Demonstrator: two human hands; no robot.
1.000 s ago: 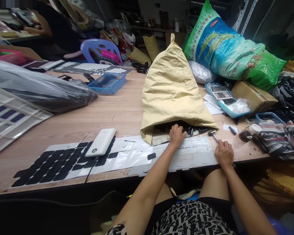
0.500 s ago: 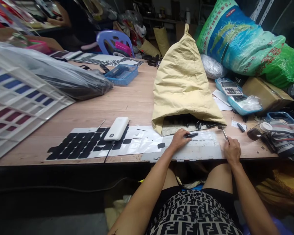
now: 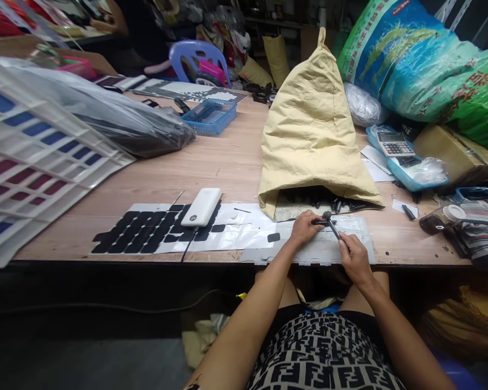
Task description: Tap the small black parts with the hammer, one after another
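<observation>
At woodgrain table (image 3: 179, 168), clamped fingers of left hand (image 3: 304, 228) on slim black strip (image 3: 324, 222), right hand (image 3: 355, 259) on round-headed metal hammer (image 3: 334, 229).

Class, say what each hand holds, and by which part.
The right hand grips a hammer by its handle. The left hand holds a small black piece by its left end.

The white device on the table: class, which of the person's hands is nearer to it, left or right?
Left. The left hand, holding a small black part, is to the right of the white device; the right hand, gripping a hammer, is farther right.
</observation>
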